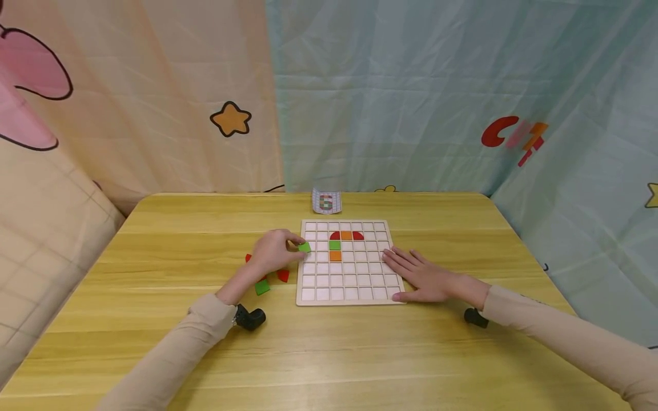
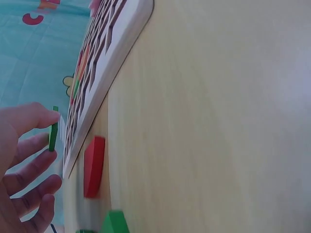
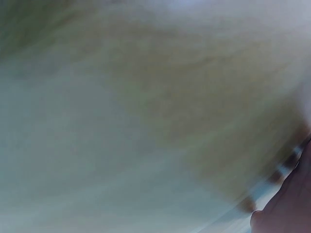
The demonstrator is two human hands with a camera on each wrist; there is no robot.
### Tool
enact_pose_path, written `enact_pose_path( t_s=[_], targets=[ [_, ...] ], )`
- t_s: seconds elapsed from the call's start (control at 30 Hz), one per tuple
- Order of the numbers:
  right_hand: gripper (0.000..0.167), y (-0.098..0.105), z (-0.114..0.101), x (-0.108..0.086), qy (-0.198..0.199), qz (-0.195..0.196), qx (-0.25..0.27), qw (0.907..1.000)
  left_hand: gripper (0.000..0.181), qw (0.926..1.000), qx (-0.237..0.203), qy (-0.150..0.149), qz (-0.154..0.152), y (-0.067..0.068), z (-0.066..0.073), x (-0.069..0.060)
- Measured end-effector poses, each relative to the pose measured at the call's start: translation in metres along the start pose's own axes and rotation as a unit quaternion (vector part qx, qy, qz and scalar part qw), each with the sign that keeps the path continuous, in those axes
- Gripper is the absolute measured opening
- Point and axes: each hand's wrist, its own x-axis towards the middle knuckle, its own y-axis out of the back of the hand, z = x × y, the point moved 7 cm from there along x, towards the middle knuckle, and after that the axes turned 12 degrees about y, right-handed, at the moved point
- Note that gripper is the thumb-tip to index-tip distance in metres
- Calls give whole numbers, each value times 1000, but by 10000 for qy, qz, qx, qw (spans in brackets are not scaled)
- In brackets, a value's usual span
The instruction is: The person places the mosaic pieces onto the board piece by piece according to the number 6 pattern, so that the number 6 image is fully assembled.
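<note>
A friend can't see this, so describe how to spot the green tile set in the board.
On the wooden table lies a pale gridded board. In its far half, the green tile sits below a red piece and above an orange square. It's the only green one set there; the left hand pinches another green piece.

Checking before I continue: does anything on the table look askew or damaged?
Only the printed paper card behind the pale wooden grid board looks odd: its edges seem curled. The board's red, orange and green tiles sit neatly; no damage shows.

Peach curtain (image 1: 169, 74); pale-blue curtain (image 1: 380, 97); wood-grained table (image 1: 180, 245)
</note>
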Motion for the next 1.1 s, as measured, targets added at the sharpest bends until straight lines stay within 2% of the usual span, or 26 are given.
enact_pose_path(
  t_s=[0.37, 0.8, 1.1],
  targets=[
    [90, -1, 1, 0, 4, 54, 47, 10000, 28, 9994, -85, -151, -283, -17, 23, 5],
    [90, -2, 2, 0, 67, 167, 92, 9998, 27, 9982, 31, -460, -395, -35, 45, 11],
    [90, -2, 3, 0, 44, 140, 76, 9999, 30, 9970, -50, -511, -579, -47, 58, 15]
  ],
)
